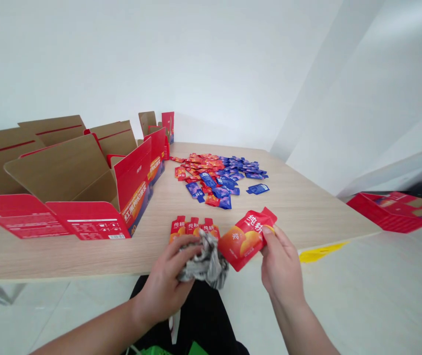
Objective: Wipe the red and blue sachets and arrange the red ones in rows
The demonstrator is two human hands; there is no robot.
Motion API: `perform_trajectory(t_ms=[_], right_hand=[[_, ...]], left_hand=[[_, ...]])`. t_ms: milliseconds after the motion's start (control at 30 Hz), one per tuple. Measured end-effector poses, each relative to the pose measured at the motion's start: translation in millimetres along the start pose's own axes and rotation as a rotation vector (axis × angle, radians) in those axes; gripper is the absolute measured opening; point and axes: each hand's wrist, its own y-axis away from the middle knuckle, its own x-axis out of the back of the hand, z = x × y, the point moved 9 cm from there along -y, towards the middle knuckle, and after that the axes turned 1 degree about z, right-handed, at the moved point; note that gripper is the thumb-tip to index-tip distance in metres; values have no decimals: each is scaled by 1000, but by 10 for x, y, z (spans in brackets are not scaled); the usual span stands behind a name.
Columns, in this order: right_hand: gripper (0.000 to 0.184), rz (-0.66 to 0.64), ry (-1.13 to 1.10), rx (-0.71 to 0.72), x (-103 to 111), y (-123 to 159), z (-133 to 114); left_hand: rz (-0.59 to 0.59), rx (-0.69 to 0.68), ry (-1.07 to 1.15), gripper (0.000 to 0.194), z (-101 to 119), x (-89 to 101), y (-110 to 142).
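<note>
Pinching a red pouch (pixel 242 241) in one hand, clutching a grey cloth (pixel 211 266) in the other

Holding the red pouch tilted in the right hand (pixel 279 261), lower right of centre, with thumb and fingers clamped together on its upper right end. Can see white characters and orange fruit on its face. Grasping the grey cloth, crumpled and striped, in the left hand (pixel 168 281), at lower centre, with fingers curled onto its left side. Cannot tell of any contact between pouch and cloth.

Just above the cloth, can see three red pouches (pixel 193 227) side by side on the wooden table (pixel 296 207), with lower parts hidden behind left hand and cloth. Above centre, can see a loose heap, with red pouches (pixel 200 162) mainly to the left, blue pouches (pixel 238 166) mainly to the right and both colours mixed toward the front. Just right of the heap, can make out a lone blue pouch (pixel 258 189).

At left, can see open red cartons (pixel 100 221) with brown insides and raised flaps. At far right, can see a red box (pixel 377 212) beyond the table's edge, with a yellow strip (pixel 322 252) lower and to its left. At bottom centre, can see dark trousers (pixel 211 315).
</note>
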Motion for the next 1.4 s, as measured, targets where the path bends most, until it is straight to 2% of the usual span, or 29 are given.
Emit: perform_trajectory(t_ms=[67,100,133,200,267,333,400,433,500,600,667,733,867,1000,1067,1200,1333,1400], right_hand=[[31,48,-119,-48,-30,53,-17],[32,31,-150,-75,-95,98,-28],[33,-18,-134,-86,-188,151,-55],[33,-142,18,-39,-372,252,-142],[35,-174,246,106,-432,266,-248],[36,-108,429,218,-356,124,-258],[37,-67,516,213,-230,-172,-82],[39,-74,537,184,-174,-348,63],[42,-117,553,122,-95,-672,394],[47,-221,584,51,-116,-915,862],[43,-300,629,53,-228,-896,1073],[33,-369,704,73,-357,-804,1219],[16,-401,909,142,-433,-703,1340],[27,-374,1072,242,-381,-851,1295],[29,-401,1129,313,-461,-969,1246],[29,-527,1179,450,-903,-1163,1201],[28,-690,1210,556,-1456,-1208,1283],[25,-725,1241,570,-1630,-1217,1346]], left_hand=[[146,271,167,39,-274,47,-90],[158,400,282,38,-382,-26,-118],[122,512,415,39,-444,-163,-135],[-36,649,685,42,-387,-507,-131],[-217,646,813,40,-161,-741,-83],[-364,530,751,32,78,-789,-7],[-453,404,634,27,208,-703,79],[-449,376,589,24,190,-613,108],[-308,400,490,22,-45,-323,112],[61,478,191,36,-603,272,91],[166,466,5,41,-871,518,87],[201,420,-112,39,-1045,638,99],[205,395,-201,35,-1277,652,261],[247,423,-210,32,-1443,612,471],[289,426,-226,32,-1482,621,526],[287,416,-264,32,-1498,600,519],[248,421,-271,34,-1522,580,507],[236,423,-265,35,-1538,582,516]])
